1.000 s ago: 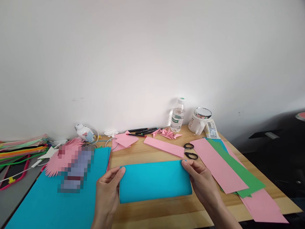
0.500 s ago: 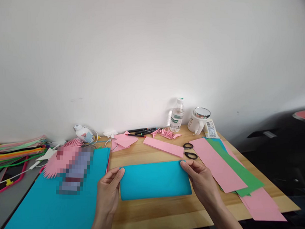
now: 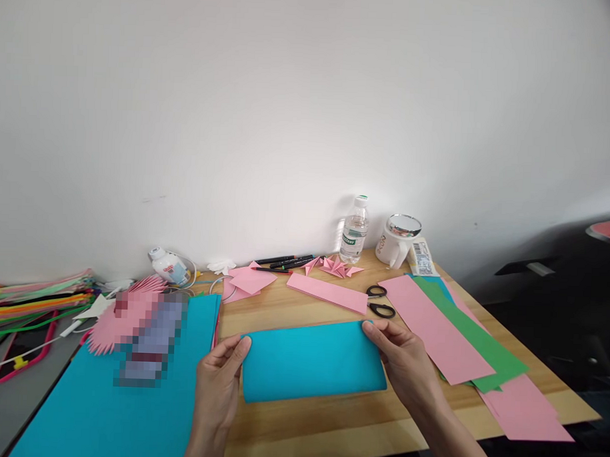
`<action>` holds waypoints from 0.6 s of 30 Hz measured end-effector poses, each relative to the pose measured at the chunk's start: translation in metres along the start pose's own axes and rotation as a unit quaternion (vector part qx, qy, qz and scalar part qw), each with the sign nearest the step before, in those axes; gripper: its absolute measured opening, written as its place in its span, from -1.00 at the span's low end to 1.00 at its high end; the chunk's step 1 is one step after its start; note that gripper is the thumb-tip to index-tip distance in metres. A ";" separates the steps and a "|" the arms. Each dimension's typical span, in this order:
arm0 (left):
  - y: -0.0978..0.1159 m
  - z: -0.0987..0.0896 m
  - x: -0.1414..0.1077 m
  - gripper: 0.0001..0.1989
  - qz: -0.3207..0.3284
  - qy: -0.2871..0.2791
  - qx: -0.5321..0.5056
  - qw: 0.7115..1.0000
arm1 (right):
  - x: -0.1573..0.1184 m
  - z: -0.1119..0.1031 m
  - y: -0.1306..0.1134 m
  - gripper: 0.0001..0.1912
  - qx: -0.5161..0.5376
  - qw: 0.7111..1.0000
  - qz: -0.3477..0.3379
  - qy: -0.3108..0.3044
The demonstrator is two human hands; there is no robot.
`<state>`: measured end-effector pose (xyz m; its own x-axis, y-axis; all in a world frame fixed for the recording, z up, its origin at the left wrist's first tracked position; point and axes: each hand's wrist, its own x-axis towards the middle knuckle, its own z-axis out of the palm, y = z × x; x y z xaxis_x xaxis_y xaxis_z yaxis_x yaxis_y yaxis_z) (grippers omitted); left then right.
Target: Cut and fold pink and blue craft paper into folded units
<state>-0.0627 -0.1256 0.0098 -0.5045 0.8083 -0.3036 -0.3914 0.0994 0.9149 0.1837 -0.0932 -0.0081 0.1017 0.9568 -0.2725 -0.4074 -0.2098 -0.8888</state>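
Note:
A blue sheet of paper (image 3: 313, 362), its lower edge curved over, spans the space between my two hands above the wooden table. My left hand (image 3: 220, 372) pinches its upper left corner between thumb and fingers. At the upper right corner, my right hand (image 3: 398, 352) grips it the same way. Behind the sheet lies a folded pink paper strip (image 3: 327, 293), which covers the blades of a pair of scissors (image 3: 381, 302). Large blue paper (image 3: 103, 415) rests left of my left hand.
Pink strips (image 3: 439, 333) and green paper (image 3: 495, 358) overlap at the right. Along the wall stand a water bottle (image 3: 353, 233) and a lidded white mug (image 3: 394, 245). Several pens (image 3: 288, 262) and folded pink pieces (image 3: 335, 266) lie nearby. A white bottle (image 3: 168, 266) is tipped at left.
Both hands have shifted very slightly to the right with the blue paper, which hangs a touch lower. The grip and the other things look the same.

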 end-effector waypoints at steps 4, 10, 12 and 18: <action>0.000 -0.001 0.000 -0.66 0.010 0.012 0.016 1.000 | -0.001 0.001 -0.001 -0.67 0.001 1.000 0.001 -0.004; -0.003 -0.004 0.001 -0.67 0.031 0.011 0.037 0.999 | -0.001 -0.001 -0.002 -0.67 -0.018 1.000 -0.020 -0.003; -0.004 -0.005 0.002 -0.68 0.035 0.006 0.041 0.999 | 0.001 -0.003 -0.002 -0.68 -0.025 0.999 -0.029 -0.003; -0.004 -0.004 -0.001 -0.68 0.046 0.005 0.052 0.998 | 0.004 -0.009 -0.002 -0.69 -0.044 0.998 -0.052 -0.011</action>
<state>-0.0636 -0.1288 0.0058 -0.5416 0.8116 -0.2191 -0.2607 0.0857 0.9616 0.1928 -0.0911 -0.0106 0.1179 0.9783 -0.1704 -0.3147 -0.1259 -0.9408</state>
